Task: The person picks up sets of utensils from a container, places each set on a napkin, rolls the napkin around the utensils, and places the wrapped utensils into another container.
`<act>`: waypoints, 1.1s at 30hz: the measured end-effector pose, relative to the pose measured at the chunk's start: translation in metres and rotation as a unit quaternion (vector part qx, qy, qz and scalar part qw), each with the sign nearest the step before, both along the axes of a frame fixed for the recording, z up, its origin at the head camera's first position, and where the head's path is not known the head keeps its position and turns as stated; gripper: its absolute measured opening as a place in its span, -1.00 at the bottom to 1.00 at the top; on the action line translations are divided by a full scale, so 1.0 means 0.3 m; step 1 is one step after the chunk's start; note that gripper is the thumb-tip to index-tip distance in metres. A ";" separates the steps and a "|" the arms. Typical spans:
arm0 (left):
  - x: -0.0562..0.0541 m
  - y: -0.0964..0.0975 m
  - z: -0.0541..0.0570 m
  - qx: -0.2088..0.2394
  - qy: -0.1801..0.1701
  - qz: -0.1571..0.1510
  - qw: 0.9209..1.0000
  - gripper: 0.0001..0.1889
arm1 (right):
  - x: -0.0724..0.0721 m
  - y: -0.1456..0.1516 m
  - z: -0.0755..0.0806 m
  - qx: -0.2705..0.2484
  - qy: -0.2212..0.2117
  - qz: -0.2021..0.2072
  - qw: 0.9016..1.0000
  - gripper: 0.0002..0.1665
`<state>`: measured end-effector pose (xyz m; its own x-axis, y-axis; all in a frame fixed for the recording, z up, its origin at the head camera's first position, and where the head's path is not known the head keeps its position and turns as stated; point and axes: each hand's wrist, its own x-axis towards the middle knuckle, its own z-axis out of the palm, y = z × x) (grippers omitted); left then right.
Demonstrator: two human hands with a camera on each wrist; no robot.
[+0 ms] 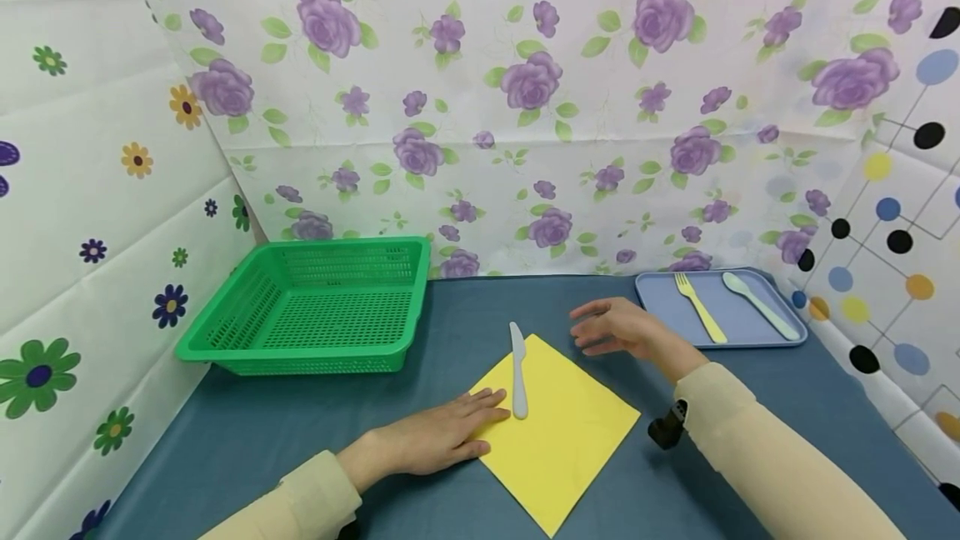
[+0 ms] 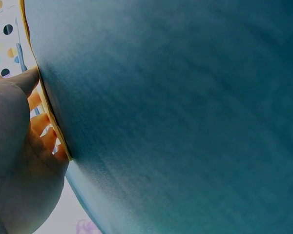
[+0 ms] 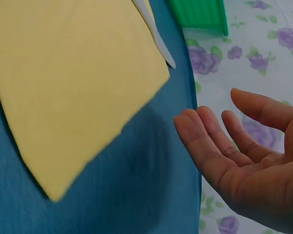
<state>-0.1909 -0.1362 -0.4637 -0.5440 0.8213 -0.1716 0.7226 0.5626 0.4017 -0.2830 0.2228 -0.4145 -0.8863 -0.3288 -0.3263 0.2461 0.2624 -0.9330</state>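
A yellow square napkin lies on the table, turned like a diamond. Across its upper left part rests a pale grey knife, its blade tip reaching past the napkin's edge. My left hand lies flat on the napkin's left side, fingers spread, fingertips close to the knife handle. Above the table, between napkin and tray, my right hand hovers with loosely bent fingers and holds nothing. The right wrist view shows the palm of this right hand apart from the napkin.
At the back left stands a green plastic basket with nothing visible inside. A blue-grey tray at the back right carries a yellow fork and a pale green knife. Floral and dotted sheets enclose the blue table.
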 end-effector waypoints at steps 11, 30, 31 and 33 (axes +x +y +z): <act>0.003 0.000 0.002 0.005 0.000 0.001 1.000 -0.39 | -0.021 0.140 0.045 0.020 0.019 0.009 1.000 -0.28; 0.004 -0.001 0.002 0.010 -0.001 -0.002 1.000 -0.41 | -0.046 0.317 0.066 0.026 0.018 -0.019 0.999 -0.22; 0.003 0.000 0.002 0.010 0.000 -0.003 1.000 -0.41 | -0.047 0.323 0.068 0.026 0.017 -0.021 0.999 -0.22; 0.003 0.001 0.003 0.010 0.002 -0.006 1.000 -0.41 | -0.050 0.336 0.071 0.028 0.018 -0.022 0.999 -0.21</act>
